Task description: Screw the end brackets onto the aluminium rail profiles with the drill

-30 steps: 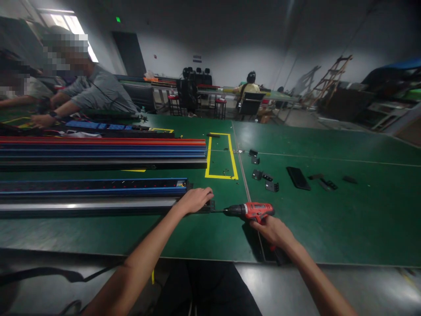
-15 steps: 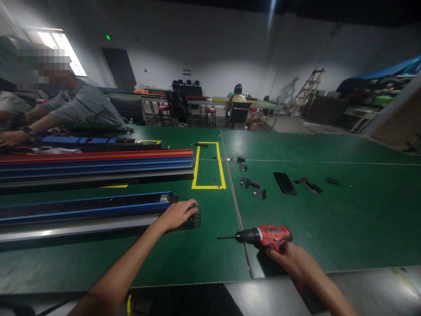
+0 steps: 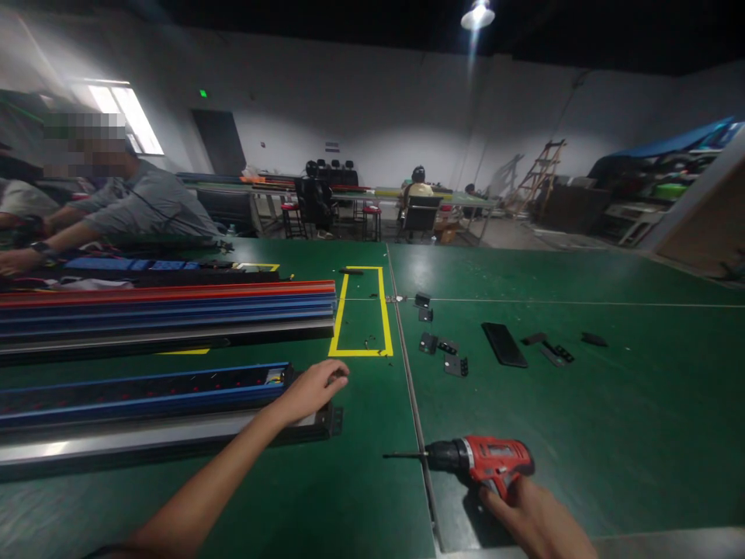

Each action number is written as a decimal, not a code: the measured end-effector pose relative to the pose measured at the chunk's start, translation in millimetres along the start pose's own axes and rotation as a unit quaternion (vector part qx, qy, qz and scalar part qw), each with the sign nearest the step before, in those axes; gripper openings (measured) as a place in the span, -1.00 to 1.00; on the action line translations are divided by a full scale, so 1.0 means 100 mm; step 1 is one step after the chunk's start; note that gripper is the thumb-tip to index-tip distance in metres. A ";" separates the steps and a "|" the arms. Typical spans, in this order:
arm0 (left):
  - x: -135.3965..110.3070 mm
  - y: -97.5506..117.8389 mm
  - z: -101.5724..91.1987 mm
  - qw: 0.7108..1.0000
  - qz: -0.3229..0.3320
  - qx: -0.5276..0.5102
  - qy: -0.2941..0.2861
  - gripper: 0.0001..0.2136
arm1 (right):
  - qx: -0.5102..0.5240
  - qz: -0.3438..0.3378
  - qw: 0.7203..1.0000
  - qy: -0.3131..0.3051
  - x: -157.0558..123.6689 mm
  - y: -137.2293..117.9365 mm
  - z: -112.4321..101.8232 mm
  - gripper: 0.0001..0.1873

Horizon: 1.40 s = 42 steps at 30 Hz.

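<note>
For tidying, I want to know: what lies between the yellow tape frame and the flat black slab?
In the head view, small black brackets and the table seam lie there.

Looking into an assembly workshop.
Showing its trade up front with a broad green workbench (image 3: 582, 435), bearing a yellow tape rectangle (image 3: 386, 310), small black brackets (image 3: 455, 365) and long channels (image 3: 279, 309) in red, blue and silver, and with a red cordless drill (image 3: 500, 458) at the near side. Including a co-worker in a grey shirt (image 3: 166, 203) across the bench at left. Running back to more long tables (image 3: 480, 204), red-topped stools (image 3: 371, 210) and dark chairs (image 3: 423, 213) before a plain pale wall (image 3: 378, 101). Hanging a pendant lamp (image 3: 477, 17) from a dark ceiling (image 3: 326, 19). Keeping a wooden stepladder (image 3: 541, 175) and crowded shelves (image 3: 669, 186) at right.
</note>
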<state>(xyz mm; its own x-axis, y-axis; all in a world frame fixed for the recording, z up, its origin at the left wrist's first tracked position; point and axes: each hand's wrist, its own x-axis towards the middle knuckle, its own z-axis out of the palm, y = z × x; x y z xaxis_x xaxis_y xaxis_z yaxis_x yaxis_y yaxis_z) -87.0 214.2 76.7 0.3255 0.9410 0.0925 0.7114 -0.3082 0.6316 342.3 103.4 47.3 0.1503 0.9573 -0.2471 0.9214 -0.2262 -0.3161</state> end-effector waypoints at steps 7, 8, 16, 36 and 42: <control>0.83 0.46 0.45 0.962 0.091 0.256 -0.027 -0.72 | -0.002 0.005 0.999 -0.044 -0.04 -0.07 -0.13 -0.61; 0.92 0.48 0.52 0.957 0.094 0.274 -0.031 -0.70 | -0.003 0.010 0.999 -0.047 -0.04 -0.08 -0.14 -0.61; 1.07 0.47 0.77 0.948 0.089 0.299 -0.056 -0.70 | -0.015 0.028 0.998 -0.057 -0.03 -0.04 -0.08 -0.58; 0.64 0.76 0.70 0.974 0.095 0.205 -0.028 -0.79 | -0.039 0.026 0.997 -0.068 -0.05 -0.05 -0.14 -0.55; -0.22 0.83 0.85 0.989 0.073 -0.066 0.113 -0.81 | -0.012 0.025 0.997 -0.076 -0.04 -0.05 -0.14 -0.52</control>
<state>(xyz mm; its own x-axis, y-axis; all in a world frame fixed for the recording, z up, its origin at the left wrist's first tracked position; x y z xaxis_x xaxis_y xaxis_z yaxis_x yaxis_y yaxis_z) 18.0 156.2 61.1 0.2598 0.9000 0.3501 0.5745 -0.4355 0.6930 341.6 103.7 62.3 0.1425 0.9057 -0.3994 0.9228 -0.2674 -0.2772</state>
